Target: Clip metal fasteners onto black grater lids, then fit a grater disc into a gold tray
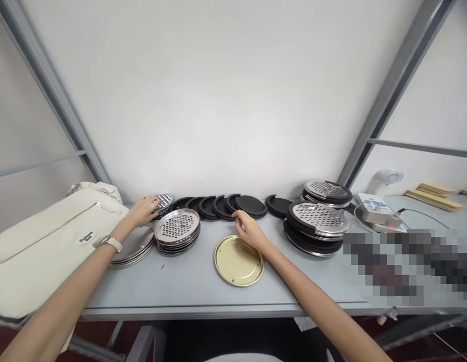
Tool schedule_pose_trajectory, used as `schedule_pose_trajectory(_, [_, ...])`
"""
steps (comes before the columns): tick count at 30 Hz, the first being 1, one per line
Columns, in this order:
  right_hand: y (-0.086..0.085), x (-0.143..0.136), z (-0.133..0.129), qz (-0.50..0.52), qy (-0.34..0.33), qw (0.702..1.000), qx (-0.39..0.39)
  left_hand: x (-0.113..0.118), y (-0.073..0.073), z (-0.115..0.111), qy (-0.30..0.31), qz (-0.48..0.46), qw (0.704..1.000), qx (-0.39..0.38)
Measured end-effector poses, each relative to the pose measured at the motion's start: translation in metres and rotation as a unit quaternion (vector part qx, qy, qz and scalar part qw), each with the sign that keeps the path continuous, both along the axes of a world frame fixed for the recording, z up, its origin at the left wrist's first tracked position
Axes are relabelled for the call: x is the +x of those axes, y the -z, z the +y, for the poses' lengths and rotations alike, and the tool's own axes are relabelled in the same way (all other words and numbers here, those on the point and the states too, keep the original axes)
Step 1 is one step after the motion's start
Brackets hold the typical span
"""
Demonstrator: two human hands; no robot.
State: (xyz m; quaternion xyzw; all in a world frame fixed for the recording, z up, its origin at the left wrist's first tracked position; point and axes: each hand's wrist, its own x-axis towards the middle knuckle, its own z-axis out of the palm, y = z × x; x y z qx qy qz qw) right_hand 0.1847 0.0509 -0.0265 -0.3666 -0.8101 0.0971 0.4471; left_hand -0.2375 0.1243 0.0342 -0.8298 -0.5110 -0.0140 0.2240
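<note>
My left hand (pixel 143 210) reaches to the back left, its fingertips at the rim of a small shiny grater disc (pixel 165 200); the thumb is hidden. In front of it lie a stack of round grater plates (pixel 179 227) and a stack of smooth metal plates (pixel 133 246), the latter partly under my wrist. My right hand (pixel 249 230) is over the back edge of a gold-coloured round plate (pixel 239 264), fingers bent and loosely apart with nothing visible in them. Its fingertips come close to a row of overlapping black discs (pixel 220 207).
Assembled graters with black rims (pixel 318 218) stand in two piles on the right. Beyond them are a white device (pixel 380 211) with a cable and yellowish flat pieces (pixel 433 196). A cream bag (pixel 60 246) occupies the left. Grey posts and a wall bound the table (pixel 188 291).
</note>
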Motion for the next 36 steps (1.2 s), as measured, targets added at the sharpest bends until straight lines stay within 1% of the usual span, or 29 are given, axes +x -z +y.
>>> schedule_pose_trajectory(3, [-0.002, 0.003, 0.002, 0.006, 0.012, 1.000, 0.005, 0.000, 0.007, 0.004, -0.011, -0.003, 1.000, -0.018])
schedule_pose_trajectory(5, [-0.004, 0.005, 0.004, 0.013, 0.024, 1.000, 0.008, -0.001, 0.008, 0.005, -0.008, 0.005, 1.000, -0.016])
schedule_pose_trajectory(7, [-0.006, 0.008, 0.005, 0.019, 0.035, 0.999, 0.009, -0.001, 0.005, 0.004, -0.002, 0.013, 1.000, -0.016])
schedule_pose_trajectory(11, [-0.009, 0.012, 0.007, 0.026, 0.046, 0.999, 0.011, 0.003, -0.005, -0.002, -0.005, 0.013, 1.000, -0.012])
schedule_pose_trajectory(14, [-0.011, 0.015, 0.008, 0.029, 0.055, 0.998, 0.015, 0.006, -0.013, -0.008, -0.009, -0.018, 0.999, 0.047])
schedule_pose_trajectory(17, [-0.012, 0.020, 0.010, 0.031, 0.065, 0.997, 0.018, 0.006, -0.022, -0.014, 0.044, -0.062, 0.989, 0.130])
schedule_pose_trajectory(19, [-0.014, 0.024, 0.012, 0.032, 0.072, 0.997, 0.019, 0.009, -0.030, -0.019, 0.083, -0.086, 0.975, 0.187])
schedule_pose_trajectory(20, [-0.015, 0.026, 0.013, 0.033, 0.077, 0.996, 0.019, 0.012, -0.035, -0.023, 0.092, -0.094, 0.967, 0.217])
schedule_pose_trajectory(22, [-0.017, 0.032, 0.014, 0.040, 0.090, 0.995, 0.020, 0.024, -0.046, -0.035, 0.097, -0.120, 0.948, 0.280])
schedule_pose_trajectory(24, [-0.019, 0.037, 0.015, 0.050, 0.106, 0.993, 0.022, 0.045, -0.053, -0.054, 0.123, -0.125, 0.934, 0.311])
schedule_pose_trajectory(25, [-0.020, 0.039, 0.014, 0.056, 0.114, 0.992, 0.023, 0.059, -0.054, -0.066, 0.151, -0.116, 0.926, 0.326])
schedule_pose_trajectory(26, [-0.020, 0.041, 0.013, 0.061, 0.122, 0.990, 0.024, 0.075, -0.053, -0.079, 0.195, -0.104, 0.912, 0.346])
schedule_pose_trajectory(28, [-0.020, 0.045, 0.009, 0.068, 0.134, 0.988, 0.025, 0.111, -0.045, -0.108, 0.295, -0.066, 0.879, 0.368])
schedule_pose_trajectory(30, [-0.017, 0.050, 0.003, 0.071, 0.139, 0.987, 0.023, 0.149, -0.029, -0.135, 0.357, -0.025, 0.875, 0.326])
schedule_pose_trajectory(31, [-0.015, 0.053, 0.000, 0.070, 0.139, 0.988, 0.021, 0.166, -0.019, -0.145, 0.401, -0.025, 0.860, 0.316])
schedule_pose_trajectory(33, [-0.010, 0.060, -0.008, 0.066, 0.138, 0.988, 0.018, 0.196, 0.002, -0.156, 0.462, -0.020, 0.844, 0.272])
schedule_pose_trajectory(34, [-0.007, 0.064, -0.012, 0.061, 0.136, 0.989, 0.014, 0.207, 0.012, -0.157, 0.481, -0.036, 0.838, 0.253])
schedule_pose_trajectory(36, [-0.001, 0.071, -0.021, 0.050, 0.142, 0.989, -0.003, 0.221, 0.030, -0.153, 0.502, -0.103, 0.831, 0.217])
